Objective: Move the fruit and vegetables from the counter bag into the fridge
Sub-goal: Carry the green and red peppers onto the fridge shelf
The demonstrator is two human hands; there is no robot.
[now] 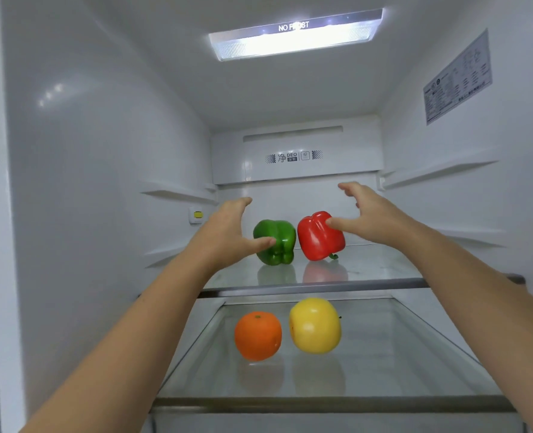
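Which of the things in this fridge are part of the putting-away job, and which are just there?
Part of the job:
green pepper
red pepper
orange
yellow apple
both open hands: left hand, right hand

Just there:
fridge light
label sticker
yellow switch

Above the clear glass upper shelf (368,270), spread left hand (227,229) brushes a glossy green bell pepper (279,245); spread right hand (371,214) touches a glossy red bell pepper (316,239). Below that shelf sit a round orange (258,335) and a yellow apple (315,326).
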